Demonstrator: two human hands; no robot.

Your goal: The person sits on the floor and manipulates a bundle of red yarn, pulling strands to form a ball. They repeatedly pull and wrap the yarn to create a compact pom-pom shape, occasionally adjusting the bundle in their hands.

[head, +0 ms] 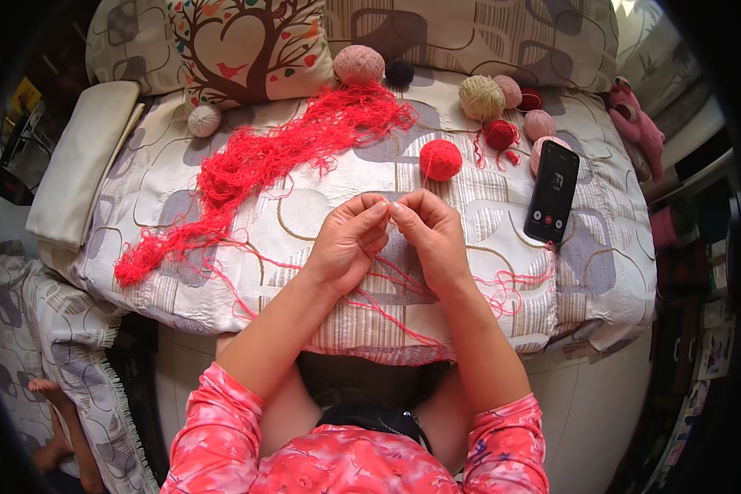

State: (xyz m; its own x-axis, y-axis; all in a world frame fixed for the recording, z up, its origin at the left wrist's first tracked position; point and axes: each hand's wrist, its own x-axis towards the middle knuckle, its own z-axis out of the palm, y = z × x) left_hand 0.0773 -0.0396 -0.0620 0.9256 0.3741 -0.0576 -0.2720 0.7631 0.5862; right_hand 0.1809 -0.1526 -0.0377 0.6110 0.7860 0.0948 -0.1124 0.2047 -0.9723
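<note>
My left hand (353,238) and my right hand (425,234) meet at the fingertips over the sofa seat, pinching what looks like a bit of red yarn between them. Just beyond, a red yarn ball (440,160) trails a strand down towards my fingers. A long tangled heap of red yarn (265,154) stretches diagonally from the far cushions to the left front. Loose red strands (401,279) run from it beneath my wrists to the right. Exactly how the yarn sits in the pinch is too small to tell.
Several yarn balls, one cream (481,97), lie at the far right near a smartphone (551,191). A pink ball (359,65) and a white ball (204,120) lie by a tree-print pillow (253,49). Folded cloth (80,163) is at left. Another person's feet (52,395) show lower left.
</note>
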